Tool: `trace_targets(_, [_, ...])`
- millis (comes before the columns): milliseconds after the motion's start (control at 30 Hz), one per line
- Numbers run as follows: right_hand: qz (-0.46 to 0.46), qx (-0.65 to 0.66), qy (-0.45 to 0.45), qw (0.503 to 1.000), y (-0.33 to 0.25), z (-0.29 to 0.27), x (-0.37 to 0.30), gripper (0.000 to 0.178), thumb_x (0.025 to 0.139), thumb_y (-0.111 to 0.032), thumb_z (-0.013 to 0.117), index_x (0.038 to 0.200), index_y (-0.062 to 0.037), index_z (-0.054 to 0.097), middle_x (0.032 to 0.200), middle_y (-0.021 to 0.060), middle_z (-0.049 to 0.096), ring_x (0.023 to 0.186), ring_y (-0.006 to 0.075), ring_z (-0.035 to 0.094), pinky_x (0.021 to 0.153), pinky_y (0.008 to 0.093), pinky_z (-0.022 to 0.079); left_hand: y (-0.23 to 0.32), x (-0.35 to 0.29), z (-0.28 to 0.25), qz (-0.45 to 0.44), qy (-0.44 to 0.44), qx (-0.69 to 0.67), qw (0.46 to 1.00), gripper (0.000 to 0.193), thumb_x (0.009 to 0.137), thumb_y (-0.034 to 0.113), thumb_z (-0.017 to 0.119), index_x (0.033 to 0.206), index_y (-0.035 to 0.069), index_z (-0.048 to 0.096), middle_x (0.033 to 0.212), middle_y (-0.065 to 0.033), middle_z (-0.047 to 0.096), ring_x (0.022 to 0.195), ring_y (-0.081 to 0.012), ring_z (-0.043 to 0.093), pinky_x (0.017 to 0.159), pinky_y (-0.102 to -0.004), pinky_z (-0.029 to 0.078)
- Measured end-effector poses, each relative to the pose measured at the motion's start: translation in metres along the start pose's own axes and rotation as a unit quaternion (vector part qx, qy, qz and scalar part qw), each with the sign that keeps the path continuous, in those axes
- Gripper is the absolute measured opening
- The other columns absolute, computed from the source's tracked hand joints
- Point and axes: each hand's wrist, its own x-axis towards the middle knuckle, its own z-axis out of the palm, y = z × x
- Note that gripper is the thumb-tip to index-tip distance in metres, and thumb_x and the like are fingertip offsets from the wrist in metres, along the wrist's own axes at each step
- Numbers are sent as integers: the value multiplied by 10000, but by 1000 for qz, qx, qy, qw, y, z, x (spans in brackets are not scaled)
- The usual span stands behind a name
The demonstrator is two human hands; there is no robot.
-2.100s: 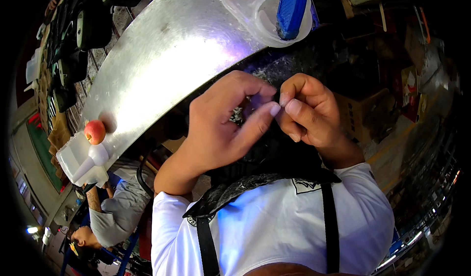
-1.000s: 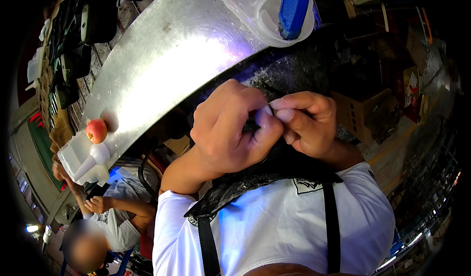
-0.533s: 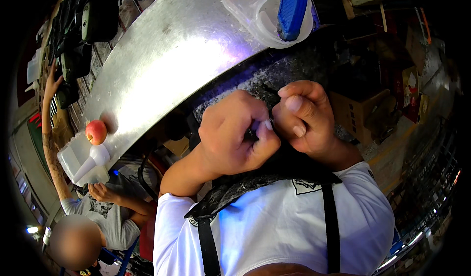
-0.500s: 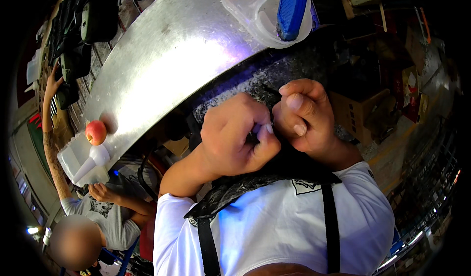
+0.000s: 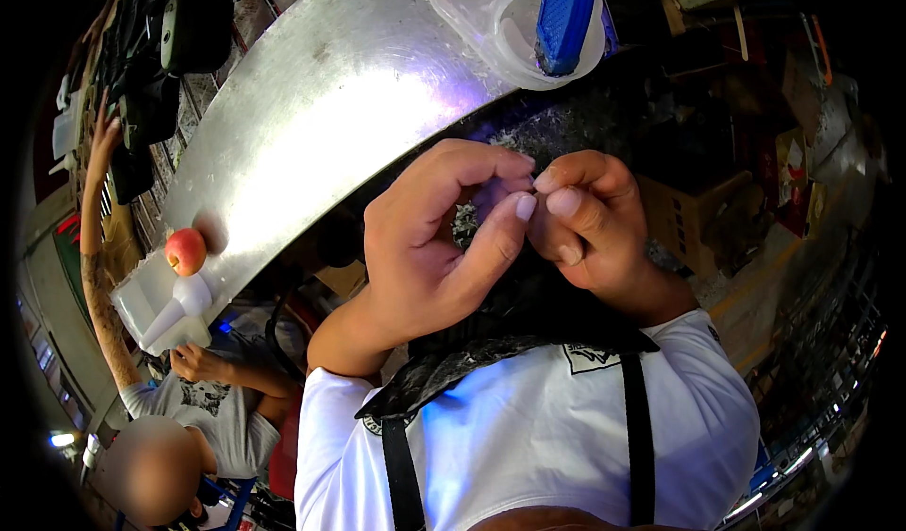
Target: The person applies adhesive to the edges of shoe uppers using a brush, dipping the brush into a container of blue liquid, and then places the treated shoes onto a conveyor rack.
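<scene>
Hands (image 5: 510,229) pinching small dark object (image 5: 464,224)

The person wears a white shirt (image 5: 528,437) with short sleeves. Two black straps (image 5: 638,437) run down the front of it. A small black picture is printed on the chest. Both arms are bare. The nails on the fingers (image 5: 525,206) are short.

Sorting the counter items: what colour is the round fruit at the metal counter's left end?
Red with a yellowish patch, the fruit, in the head view.
</scene>
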Motion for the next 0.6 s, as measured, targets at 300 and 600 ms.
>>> trace_targets(300, [-64, -220, -18, 973, -9, 5, -2, 108, 957, 14, 611, 1061, -3, 636, 850, 69, 670, 613, 82, 594, 545, 229, 480, 5, 10, -10, 83, -54, 47, 994, 133, 820, -63, 682, 950, -33, 678, 869, -122, 689, 735, -182, 646, 664, -267, 517])
trace_targets(600, [-263, -559, -141, 774, -17, -8, 14, 228, 762, 72, 661, 980, 14, 632, 762, 138, 624, 579, 283, 598, 540, 349, 485, 27, 18, -26, 67, -154, 239, 956, 164, 724, -79, 713, 875, -22, 680, 795, -111, 668, 685, -217, 641, 613, -297, 495])
